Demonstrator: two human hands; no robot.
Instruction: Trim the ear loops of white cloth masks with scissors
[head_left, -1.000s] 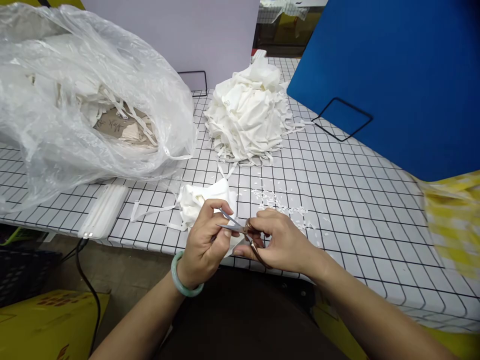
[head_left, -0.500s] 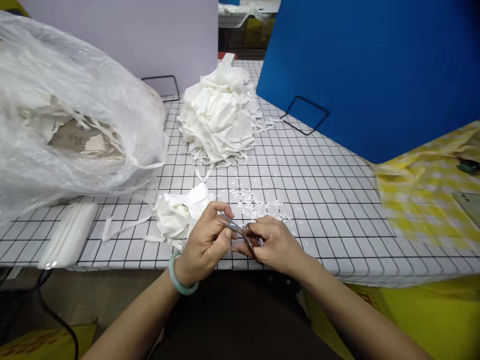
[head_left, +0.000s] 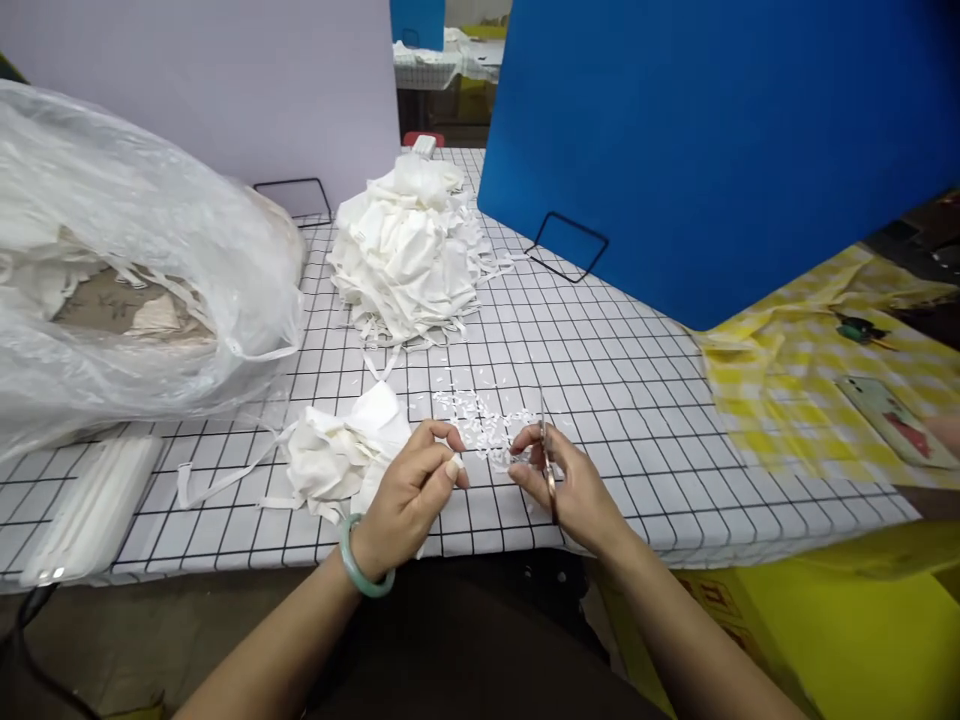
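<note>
Head view looks down on a grid-patterned counter [head_left: 675,420] where both hands work at the near edge. The left hand [head_left: 411,490], wearing a pale green bangle [head_left: 361,575], has its fingers [head_left: 442,440] pinched together on what looks like a thin bit of white material, too small to make out clearly; just left of it, touching the hand, lies a crumpled white fabric piece [head_left: 337,455] with a loose strap trailing left. The right hand [head_left: 574,490] grips small scissors [head_left: 547,465], blades pointing up and away and apparently closed. Between and just beyond the hands lies a scatter of tiny white clippings [head_left: 480,420]. Farther off sits a pile of white fabric pieces [head_left: 405,250]; to the left is a large clear plastic bag [head_left: 135,270] holding more, with a flat clear packet [head_left: 90,505] near the counter's edge. A blue board [head_left: 712,140] stands far right, and a yellow checked cloth [head_left: 810,380] lies right.

To trim well, I would judge the pinching fingers should keep the strand taut and clear of the blade line, the scissor tips brought close to the fabric so the cut is clean without nicking the cloth, and offcuts dropped onto the existing scatter.
</note>
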